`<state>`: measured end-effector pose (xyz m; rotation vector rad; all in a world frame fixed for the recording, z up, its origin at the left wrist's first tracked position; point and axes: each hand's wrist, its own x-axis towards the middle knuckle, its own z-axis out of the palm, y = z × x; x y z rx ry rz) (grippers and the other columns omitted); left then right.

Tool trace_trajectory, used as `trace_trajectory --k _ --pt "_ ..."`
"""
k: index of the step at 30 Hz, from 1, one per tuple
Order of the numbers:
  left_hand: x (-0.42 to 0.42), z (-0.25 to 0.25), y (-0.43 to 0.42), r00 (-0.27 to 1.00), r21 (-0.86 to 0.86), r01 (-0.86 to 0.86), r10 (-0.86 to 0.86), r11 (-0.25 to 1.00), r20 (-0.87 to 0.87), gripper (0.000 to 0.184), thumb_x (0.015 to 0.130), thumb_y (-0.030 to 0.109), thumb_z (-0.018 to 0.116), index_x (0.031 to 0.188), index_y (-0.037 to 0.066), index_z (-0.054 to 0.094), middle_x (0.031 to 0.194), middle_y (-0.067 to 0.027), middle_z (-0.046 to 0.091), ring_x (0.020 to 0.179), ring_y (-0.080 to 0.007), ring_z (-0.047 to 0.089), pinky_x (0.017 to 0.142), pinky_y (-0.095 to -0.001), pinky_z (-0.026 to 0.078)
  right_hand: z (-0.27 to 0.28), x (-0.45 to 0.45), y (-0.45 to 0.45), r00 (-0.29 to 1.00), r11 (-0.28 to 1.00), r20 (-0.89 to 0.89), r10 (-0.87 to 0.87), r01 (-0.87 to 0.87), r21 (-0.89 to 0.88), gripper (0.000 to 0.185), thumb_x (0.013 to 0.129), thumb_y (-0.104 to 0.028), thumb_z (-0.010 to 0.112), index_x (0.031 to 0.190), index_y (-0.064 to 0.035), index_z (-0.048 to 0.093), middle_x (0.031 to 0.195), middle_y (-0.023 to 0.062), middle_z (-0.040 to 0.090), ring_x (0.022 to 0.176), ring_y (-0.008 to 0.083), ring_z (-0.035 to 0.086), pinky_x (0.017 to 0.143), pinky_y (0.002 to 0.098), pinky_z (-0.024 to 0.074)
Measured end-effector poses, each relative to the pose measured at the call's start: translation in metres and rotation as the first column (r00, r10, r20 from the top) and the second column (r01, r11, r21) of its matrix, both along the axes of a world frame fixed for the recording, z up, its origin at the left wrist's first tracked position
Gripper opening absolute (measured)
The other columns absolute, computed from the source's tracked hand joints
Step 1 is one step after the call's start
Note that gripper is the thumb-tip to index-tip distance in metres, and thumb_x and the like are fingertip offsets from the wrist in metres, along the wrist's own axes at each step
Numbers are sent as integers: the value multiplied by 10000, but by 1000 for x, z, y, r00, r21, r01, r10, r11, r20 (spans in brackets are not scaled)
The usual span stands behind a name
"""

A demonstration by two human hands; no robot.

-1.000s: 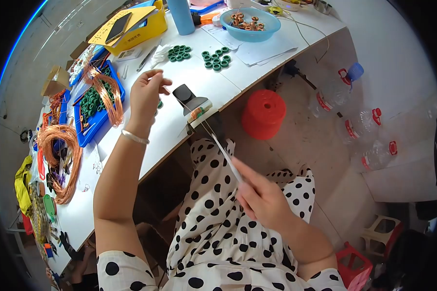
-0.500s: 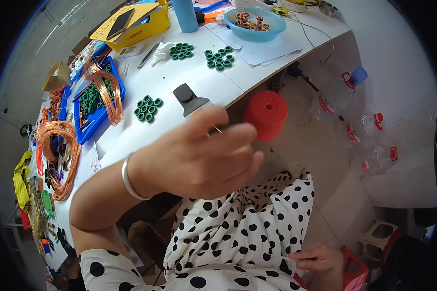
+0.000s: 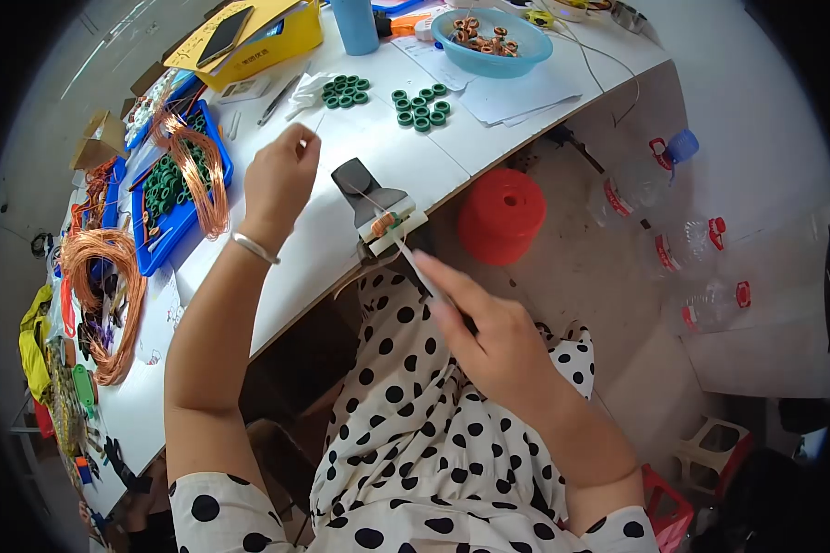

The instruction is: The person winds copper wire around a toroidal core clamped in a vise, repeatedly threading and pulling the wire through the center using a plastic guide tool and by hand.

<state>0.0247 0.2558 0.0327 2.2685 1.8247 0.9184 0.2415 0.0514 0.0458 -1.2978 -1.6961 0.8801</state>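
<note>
A green ring point(image 3: 395, 221) partly wound with copper wire point(image 3: 379, 227) sits in the pale jaws of a small clamp point(image 3: 356, 181) at the table edge. My right hand point(image 3: 491, 334) grips a slim whitish tool point(image 3: 411, 260), its tip touching or very close to the ring. Up and to the left of the clamp, my left hand point(image 3: 284, 175) is closed in a pinch, with a thin strand of wire faintly visible at its fingers. Another strand rises from the ring across the clamp.
Groups of green rings point(image 3: 345, 91) lie on the white table point(image 3: 277, 286). A blue tray point(image 3: 180, 226) of rings and copper wire bundles point(image 3: 111, 267) are at left. A blue bowl point(image 3: 491, 61) holds wound rings. A red stool point(image 3: 502, 217) and plastic bottles point(image 3: 710, 304) stand on the floor.
My left hand has moved from in front of the clamp to up and left, uncovering the ring. My right hand has come up from beside my lap to the clamp with the tool.
</note>
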Motion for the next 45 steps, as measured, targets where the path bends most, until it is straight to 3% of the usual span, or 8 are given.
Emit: trace_trajectory --k 9,12,17,23,33,35,42,45 --pt "8 24 -36 604 -14 387 -242 922 759 117 868 175 636 941 88 663 810 5 665 789 -197 621 703 -262 462 -15 32 -85 970 985 -239 36 -75 -154 474 928 7 445 1398 -42 419 576 -22 501 461 33 413 449 197 359" --pt "37 64 -97 552 227 821 -830 524 -81 223 772 213 719 980 142 685 817 25 658 879 -159 556 829 -313 369 -21 68 -147 967 979 -255 30 -79 -187 478 887 67 444 1354 -32 479 540 -13 487 464 46 434 439 206 367" --pt "62 79 -114 623 494 781 -527 381 -578 252 704 193 765 952 219 726 835 29 657 953 -182 566 854 -364 342 -18 107 -196 956 967 -287 53 -122 -226 490 834 99 492 1307 -26 527 549 6 503 478 58 458 442 215 386" --pt "26 58 13 748 225 256 -340 940 570 170 877 230 638 936 105 737 743 -48 691 546 -119 587 525 -260 444 -12 52 -99 996 991 31 -81 84 -101 433 845 29 573 1272 -48 560 749 109 652 532 152 562 520 248 443" --pt "-6 -11 -10 978 -68 -21 35 997 208 194 888 232 631 945 69 718 732 -46 688 641 -139 625 586 -277 458 2 7 -25 980 977 -197 -39 -4 -212 448 906 -24 542 1345 -100 503 664 92 560 536 110 499 543 236 430" --pt "10 10 -29 711 40 276 -232 960 663 136 876 199 618 879 119 727 770 -35 689 687 -180 640 668 -313 461 -2 26 -63 975 976 -214 -56 9 -218 438 903 -13 538 1339 -42 500 643 48 546 547 79 471 543 211 418" --pt "59 70 -124 486 476 854 -656 213 -578 71 700 168 725 765 197 727 844 64 632 958 -143 568 874 -361 306 -10 91 -173 959 984 -278 51 -95 -150 488 874 73 457 1351 -29 486 542 3 499 437 46 410 410 210 338" --pt "57 104 -98 796 636 595 -471 492 -381 68 766 165 716 832 151 723 847 28 649 870 -133 595 847 -326 378 -24 86 -156 974 983 -225 36 -74 -165 476 867 57 489 1335 -29 505 541 3 501 441 48 417 417 211 348"
